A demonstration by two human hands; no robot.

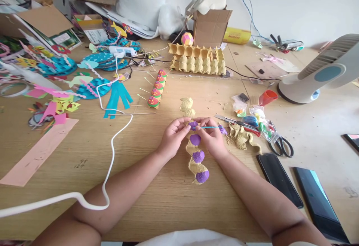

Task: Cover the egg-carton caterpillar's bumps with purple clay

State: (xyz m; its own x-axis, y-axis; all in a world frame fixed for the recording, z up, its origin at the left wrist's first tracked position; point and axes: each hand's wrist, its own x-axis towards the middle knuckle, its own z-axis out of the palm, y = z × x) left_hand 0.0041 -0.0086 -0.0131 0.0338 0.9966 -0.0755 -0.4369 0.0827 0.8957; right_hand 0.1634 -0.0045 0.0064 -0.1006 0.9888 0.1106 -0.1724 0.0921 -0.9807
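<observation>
A strip of egg carton (193,148) lies lengthwise in front of me. Several of its cups carry purple clay (195,139), while the far cups (187,105) are bare. Over one cup in the middle, my left hand (174,135) has thumb and fingers closed on a purple clay piece (193,124). My right hand (210,137) is closed at the same spot, with a thin blue stick (209,127) held across its fingers. More purple clay (222,129) rests just right of that hand. The fingertips partly hide the clay between them.
A finished red-and-green caterpillar (157,88) with pins stands farther back, before egg cartons (202,60). Right are a utility knife (224,118), carton scraps (240,135), scissors (282,145), phone (279,178) and fan (322,66). A white cable (112,145) crosses the left side.
</observation>
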